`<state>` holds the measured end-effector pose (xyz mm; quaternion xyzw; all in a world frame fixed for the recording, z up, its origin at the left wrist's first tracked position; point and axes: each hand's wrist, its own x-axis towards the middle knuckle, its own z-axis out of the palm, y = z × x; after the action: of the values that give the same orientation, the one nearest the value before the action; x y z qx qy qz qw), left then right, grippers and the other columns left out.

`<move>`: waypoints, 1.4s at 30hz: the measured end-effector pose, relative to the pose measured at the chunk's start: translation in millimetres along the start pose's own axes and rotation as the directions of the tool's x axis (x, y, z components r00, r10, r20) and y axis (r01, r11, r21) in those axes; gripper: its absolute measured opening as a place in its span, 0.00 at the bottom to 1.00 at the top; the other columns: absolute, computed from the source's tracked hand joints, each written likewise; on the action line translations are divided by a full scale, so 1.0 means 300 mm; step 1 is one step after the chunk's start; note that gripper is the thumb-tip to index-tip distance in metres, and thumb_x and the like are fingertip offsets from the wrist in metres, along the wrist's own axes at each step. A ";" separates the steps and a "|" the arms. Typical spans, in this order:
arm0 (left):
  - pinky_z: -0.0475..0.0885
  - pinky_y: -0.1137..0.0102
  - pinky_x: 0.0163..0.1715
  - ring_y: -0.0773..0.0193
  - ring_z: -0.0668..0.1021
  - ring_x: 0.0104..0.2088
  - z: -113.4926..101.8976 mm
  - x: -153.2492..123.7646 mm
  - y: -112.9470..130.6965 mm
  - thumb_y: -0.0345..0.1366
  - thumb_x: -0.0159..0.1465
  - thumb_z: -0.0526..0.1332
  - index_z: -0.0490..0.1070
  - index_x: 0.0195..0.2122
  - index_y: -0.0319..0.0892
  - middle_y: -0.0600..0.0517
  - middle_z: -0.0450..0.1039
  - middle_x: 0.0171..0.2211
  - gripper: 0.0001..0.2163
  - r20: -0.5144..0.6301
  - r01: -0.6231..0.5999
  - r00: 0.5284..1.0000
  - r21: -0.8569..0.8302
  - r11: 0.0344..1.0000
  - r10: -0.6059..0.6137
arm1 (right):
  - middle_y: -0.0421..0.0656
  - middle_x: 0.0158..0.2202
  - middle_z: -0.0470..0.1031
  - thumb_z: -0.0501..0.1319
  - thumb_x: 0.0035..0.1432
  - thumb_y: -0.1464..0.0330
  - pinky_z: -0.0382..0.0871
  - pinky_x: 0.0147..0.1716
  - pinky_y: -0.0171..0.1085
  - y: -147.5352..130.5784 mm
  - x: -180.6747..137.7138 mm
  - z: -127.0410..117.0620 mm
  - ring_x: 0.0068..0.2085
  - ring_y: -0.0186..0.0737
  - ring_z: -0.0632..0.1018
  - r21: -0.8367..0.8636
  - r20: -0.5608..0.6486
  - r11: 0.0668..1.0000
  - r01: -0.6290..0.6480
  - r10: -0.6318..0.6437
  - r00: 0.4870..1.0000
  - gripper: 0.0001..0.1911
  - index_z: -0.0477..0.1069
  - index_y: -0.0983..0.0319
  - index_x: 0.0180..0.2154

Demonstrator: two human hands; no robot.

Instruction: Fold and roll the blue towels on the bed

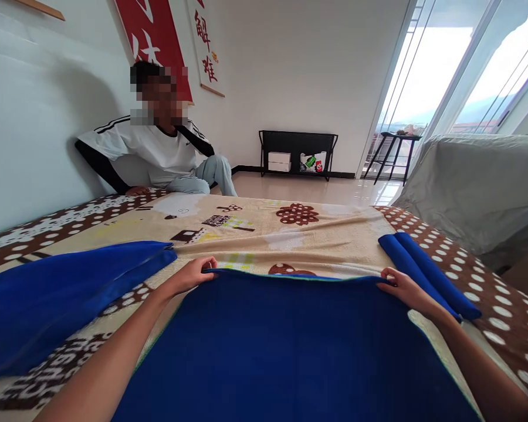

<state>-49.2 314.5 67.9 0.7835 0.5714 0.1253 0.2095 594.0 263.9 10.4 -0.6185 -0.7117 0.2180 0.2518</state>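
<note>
A blue cloth [290, 346] with green-stitched edges is stretched between my two hands and fills the lower middle of the view. My left hand [201, 271] pinches its far left corner. At the far right corner, my right hand [399, 286] grips the same edge between thumb and fingers. The top edge sags slightly between them. Left of my left arm lies another blue cloth [70, 293], loosely spread. Beyond my right hand are two narrow blue rolled or folded cloths [426, 275], side by side. The cloth's near end runs out of view.
A patterned beige and brown blanket [343, 228] covers the bed under the cloths. At the far left a person [154, 152] in a white shirt sits on the bed's edge. A black rack [297, 143], a stool [398, 138] and a covered piece of furniture [479, 181] stand beyond.
</note>
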 end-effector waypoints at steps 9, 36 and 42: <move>0.76 0.59 0.44 0.60 0.79 0.42 0.013 0.031 -0.077 0.44 0.67 0.60 0.72 0.46 0.38 0.50 0.75 0.43 0.14 -0.176 0.178 0.972 0.113 0.978 -0.156 | 0.44 0.41 0.76 0.62 0.59 0.56 0.70 0.46 0.43 0.041 0.080 -0.024 0.42 0.38 0.76 -0.249 -0.145 0.968 -0.039 0.002 0.989 0.15 0.73 0.61 0.40; 0.53 0.43 0.65 0.48 0.61 0.67 0.340 -0.050 0.215 0.46 0.69 0.56 0.60 0.64 0.45 0.43 0.57 0.68 0.24 -0.268 0.109 0.963 0.282 0.953 -0.031 | 0.49 0.68 0.57 0.55 0.67 0.55 0.49 0.66 0.60 -0.297 -0.071 0.314 0.67 0.51 0.60 -0.364 -0.153 0.930 -0.040 -0.017 0.988 0.28 0.60 0.59 0.63; 0.47 0.43 0.67 0.50 0.59 0.68 0.238 -0.102 0.010 0.46 0.70 0.55 0.59 0.65 0.44 0.44 0.56 0.68 0.25 -0.364 0.317 0.907 0.267 0.910 -0.210 | 0.49 0.68 0.56 0.56 0.67 0.56 0.49 0.65 0.59 -0.115 -0.123 0.195 0.67 0.51 0.60 -0.370 -0.265 0.902 -0.221 0.126 0.956 0.27 0.61 0.58 0.63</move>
<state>-25.1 271.6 7.8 0.6896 0.7125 0.1295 -0.0030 534.7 222.7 -16.8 -0.7392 -0.6479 0.0168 0.1832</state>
